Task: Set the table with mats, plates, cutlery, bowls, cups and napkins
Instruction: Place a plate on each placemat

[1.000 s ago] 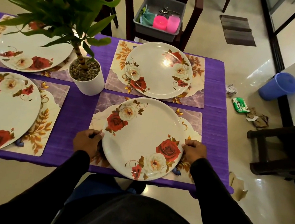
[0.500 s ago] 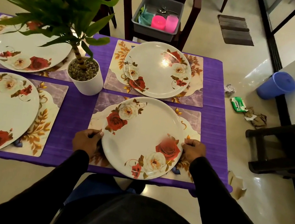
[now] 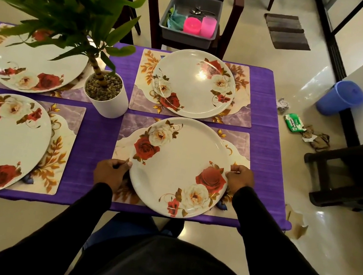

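Both hands grip one plate (image 3: 180,168) by its rim: the left hand (image 3: 110,171) pinches its left edge, the right hand (image 3: 239,179) its right edge. The plate rests on a mat (image 3: 241,145) at the table's (image 3: 269,152) near edge, toward the right corner. Three other plates sit on mats alongside.

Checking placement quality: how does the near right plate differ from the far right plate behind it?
The near right plate is gripped at both edges by the left hand and right hand; the far right plate is untouched. The near one overhangs its mat's front edge; the far one reaches its mat's far edge. Both are white, round, with red and white roses.
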The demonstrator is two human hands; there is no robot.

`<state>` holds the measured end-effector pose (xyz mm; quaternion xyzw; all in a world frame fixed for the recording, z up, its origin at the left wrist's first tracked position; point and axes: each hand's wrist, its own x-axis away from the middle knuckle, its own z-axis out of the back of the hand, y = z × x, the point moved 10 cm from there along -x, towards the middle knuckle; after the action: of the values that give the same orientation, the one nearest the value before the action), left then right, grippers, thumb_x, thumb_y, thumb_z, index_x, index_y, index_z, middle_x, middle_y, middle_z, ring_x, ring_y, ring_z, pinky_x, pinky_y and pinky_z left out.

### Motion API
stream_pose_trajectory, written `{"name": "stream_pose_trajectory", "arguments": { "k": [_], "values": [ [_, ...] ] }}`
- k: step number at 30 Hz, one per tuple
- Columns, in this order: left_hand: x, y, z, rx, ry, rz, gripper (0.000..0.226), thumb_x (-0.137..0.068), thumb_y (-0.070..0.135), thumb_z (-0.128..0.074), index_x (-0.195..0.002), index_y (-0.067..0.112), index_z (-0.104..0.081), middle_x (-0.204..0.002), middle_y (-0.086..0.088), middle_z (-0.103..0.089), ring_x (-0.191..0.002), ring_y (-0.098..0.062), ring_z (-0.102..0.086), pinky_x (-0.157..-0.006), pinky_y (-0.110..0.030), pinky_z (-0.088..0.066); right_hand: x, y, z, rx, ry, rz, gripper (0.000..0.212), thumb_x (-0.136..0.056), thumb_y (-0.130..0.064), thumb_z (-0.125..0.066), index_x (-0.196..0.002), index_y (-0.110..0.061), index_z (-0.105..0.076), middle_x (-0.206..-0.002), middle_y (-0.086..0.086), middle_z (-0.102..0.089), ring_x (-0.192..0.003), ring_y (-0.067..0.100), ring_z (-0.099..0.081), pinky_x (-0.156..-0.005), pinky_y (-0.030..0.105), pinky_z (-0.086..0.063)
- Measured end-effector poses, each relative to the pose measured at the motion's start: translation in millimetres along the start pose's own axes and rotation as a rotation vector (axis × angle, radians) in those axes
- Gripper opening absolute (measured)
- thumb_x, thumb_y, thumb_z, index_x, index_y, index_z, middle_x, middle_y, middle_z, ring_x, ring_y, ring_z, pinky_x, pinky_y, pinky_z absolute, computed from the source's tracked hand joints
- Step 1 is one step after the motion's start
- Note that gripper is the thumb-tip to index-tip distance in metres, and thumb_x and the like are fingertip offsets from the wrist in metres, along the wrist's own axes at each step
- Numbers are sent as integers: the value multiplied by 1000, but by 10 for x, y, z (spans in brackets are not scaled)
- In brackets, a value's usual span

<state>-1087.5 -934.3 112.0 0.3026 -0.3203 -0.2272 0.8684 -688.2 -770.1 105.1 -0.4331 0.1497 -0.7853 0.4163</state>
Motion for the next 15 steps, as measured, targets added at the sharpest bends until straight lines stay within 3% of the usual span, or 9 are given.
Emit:
{"name": "stream_pose_trajectory", "arguments": {
  "k": [6, 10, 15],
  "values": [
    [-83, -33, -21, 26, -61, 17, 25, -91, 27, -73, -99, 4, -77, -86, -3, -69, -85, -21, -64, -75, -30, -48, 45, 34, 7, -61, -1, -35, 23, -92, -5, -64, -115, -10, -66, -121, 9, -63, -114, 29, -59, -98, 45, -53],
    [-126, -44, -33, 24, -77, 17, 22, -91, 26, -72, -91, 5, -78, -81, -9, -73, -86, -31, -69, -76, -36, -54, 59, 50, 5, -94, -19, -36, 15, -88, -3, -67, -90, -18, -65, -111, 11, -68, -105, 30, -64, -93, 50, -55],
    [-179, -131, -45, 80, -86, 72, 20, -89, 26, -74, -93, 7, -78, -85, -6, -75, -88, -28, -70, -86, -44, -58, 83, 33, -10, -95, -27, -50, 16, -89, -6, -68, -104, -13, -68, -111, 8, -68, -105, 29, -65, -93, 49, -56]
  ]
}}
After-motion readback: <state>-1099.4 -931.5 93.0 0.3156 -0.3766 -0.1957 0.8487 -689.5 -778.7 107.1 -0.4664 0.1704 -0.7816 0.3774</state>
